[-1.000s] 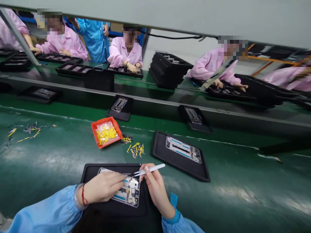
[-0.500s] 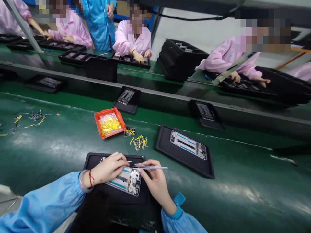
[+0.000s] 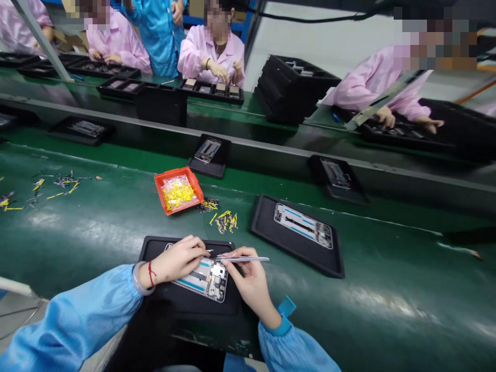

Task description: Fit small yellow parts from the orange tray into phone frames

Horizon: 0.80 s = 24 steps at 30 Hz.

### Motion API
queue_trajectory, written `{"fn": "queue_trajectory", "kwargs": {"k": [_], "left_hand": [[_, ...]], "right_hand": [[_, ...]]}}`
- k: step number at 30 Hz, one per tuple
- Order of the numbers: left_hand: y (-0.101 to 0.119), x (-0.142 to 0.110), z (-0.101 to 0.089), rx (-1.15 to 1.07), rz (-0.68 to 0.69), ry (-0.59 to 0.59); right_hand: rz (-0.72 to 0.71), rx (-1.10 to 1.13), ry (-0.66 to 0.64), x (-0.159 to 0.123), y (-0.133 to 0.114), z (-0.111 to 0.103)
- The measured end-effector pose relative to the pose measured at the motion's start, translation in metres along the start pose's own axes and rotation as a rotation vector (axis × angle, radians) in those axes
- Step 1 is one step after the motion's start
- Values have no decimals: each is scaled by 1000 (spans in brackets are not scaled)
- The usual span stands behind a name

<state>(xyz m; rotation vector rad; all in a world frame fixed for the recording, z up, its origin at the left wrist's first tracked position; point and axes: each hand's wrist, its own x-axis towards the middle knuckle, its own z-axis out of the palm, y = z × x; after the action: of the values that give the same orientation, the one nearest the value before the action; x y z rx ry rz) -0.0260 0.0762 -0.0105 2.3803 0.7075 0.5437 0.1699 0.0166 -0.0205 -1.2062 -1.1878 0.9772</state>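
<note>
An open phone frame (image 3: 217, 281), with its circuit board and blue strips exposed, lies in a black tray (image 3: 186, 306) in front of me. My right hand (image 3: 248, 274) pinches a pair of silver tweezers (image 3: 251, 259), held nearly level, their tips pointing left over the phone's upper edge. Resting across the phone's left part is my left hand (image 3: 181, 260), its fingers bent together close to the tweezer tips. Whatever those fingers hold, if anything, is hidden. A small pale piece (image 3: 210, 251) shows just beyond the fingertips.
An orange-red bin (image 3: 158, 191) holds yellow pieces in clear plastic. Small yellow-and-dark parts (image 3: 227, 222) lie beside it, with more (image 3: 64, 181) at far left. A second tray (image 3: 267, 227) bears another open phone (image 3: 304, 225). Beyond a metal rail, co-workers sit at trays.
The view has shifted slightly. My hands keep nearly the same place over the phone, with the tweezers still in my right. Across the bench, a co-worker's hands have lifted from a tray.
</note>
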Motion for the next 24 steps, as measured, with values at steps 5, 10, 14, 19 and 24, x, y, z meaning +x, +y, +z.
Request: {"fn": "queue_trajectory", "kwargs": {"k": [5,10,14,19,24], "left_hand": [[0,0,1,21,-14,-29],[0,0,0,32,-4,-31],[0,0,0,41,6,-20],[-1,0,1,49,29,-1],[-1,1,0,60,42,6]], "right_hand": [[-15,-17,1,0,1,1],[-34,-25,27,0,0,1],[-66,-37,7,0,-1,0],[-60,-45,0,0,1,2],[-57,-40,12,-1,2,2]]}}
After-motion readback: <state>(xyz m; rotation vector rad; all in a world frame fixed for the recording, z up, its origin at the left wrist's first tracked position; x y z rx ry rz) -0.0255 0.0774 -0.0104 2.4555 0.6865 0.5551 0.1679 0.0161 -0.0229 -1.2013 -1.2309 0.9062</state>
